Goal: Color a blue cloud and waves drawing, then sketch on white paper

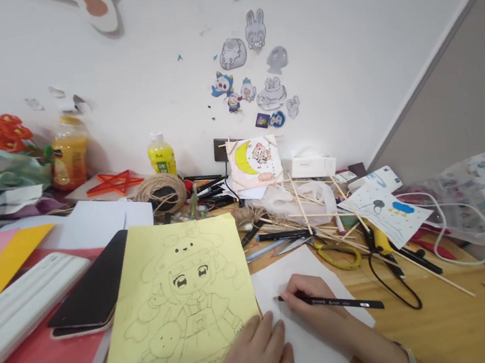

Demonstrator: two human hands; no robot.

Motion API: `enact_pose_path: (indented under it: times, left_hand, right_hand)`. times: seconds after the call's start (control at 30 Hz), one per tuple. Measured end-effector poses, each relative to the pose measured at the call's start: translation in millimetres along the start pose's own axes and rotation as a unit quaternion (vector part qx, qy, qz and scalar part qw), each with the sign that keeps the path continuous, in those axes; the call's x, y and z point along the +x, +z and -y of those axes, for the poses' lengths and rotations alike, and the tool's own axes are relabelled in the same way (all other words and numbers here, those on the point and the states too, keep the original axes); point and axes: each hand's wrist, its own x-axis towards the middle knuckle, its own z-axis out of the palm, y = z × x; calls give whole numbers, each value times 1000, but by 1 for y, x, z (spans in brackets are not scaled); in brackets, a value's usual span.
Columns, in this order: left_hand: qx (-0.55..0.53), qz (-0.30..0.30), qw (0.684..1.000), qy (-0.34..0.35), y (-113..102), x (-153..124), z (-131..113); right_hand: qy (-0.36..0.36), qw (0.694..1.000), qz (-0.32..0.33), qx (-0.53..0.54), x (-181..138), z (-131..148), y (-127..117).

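Note:
Pinched in my right hand (316, 306) is a black pencil (339, 301), its tip close to the left part of a white sheet of paper (303, 271). I see no clear marks on that sheet. My left hand (259, 360) lies across the seam between the white sheet and a yellow sheet (161, 358), fingers stretched out and resting flat. On the yellow sheet is a line drawing of a girl with large eyes and an animal-shaped hat; my left hand covers part of its lower right.
Scissors with yellow handles (342, 253), wooden sticks (305, 217) and pens crowd behind the white sheet. A hot glue gun (383, 247) with a black cord lies right. Left are a black tablet-like slab (96, 282) and a long white case (30, 309). Bottles (161, 154) stand along the wall.

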Motion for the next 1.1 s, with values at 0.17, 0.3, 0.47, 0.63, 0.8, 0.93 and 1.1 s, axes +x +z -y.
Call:
enact_pose_path:
  times: [0.17, 0.3, 0.47, 0.63, 0.8, 0.93, 1.1]
  left_hand:
    - [-2, 4, 1000, 3, -1, 1, 0]
    - [4, -3, 1000, 8, -2, 0, 1]
    - [4, -3, 1000, 16, -2, 1, 2]
    - [4, -3, 1000, 7, -2, 0, 1]
    - [-6, 20, 1000, 8, -5, 0, 1]
    - [-7, 35, 999, 4, -5, 0, 1]
    - [-2, 51, 999, 16, -6, 1, 1]
  right_hand:
    - [-9, 1000, -14, -13, 0, -4, 0]
    - [7, 1000, -16, -17, -1, -5, 0]
    - [7, 999, -18, -40, -2, -4, -2]
    - [26, 999, -12, -38, -2, -3, -3]
    - [36, 998, -30, -43, -3, -2, -4]
    - [29, 998, -29, -39, -3, -5, -3]
    - [18, 998, -54, -19, -4, -10, 0]
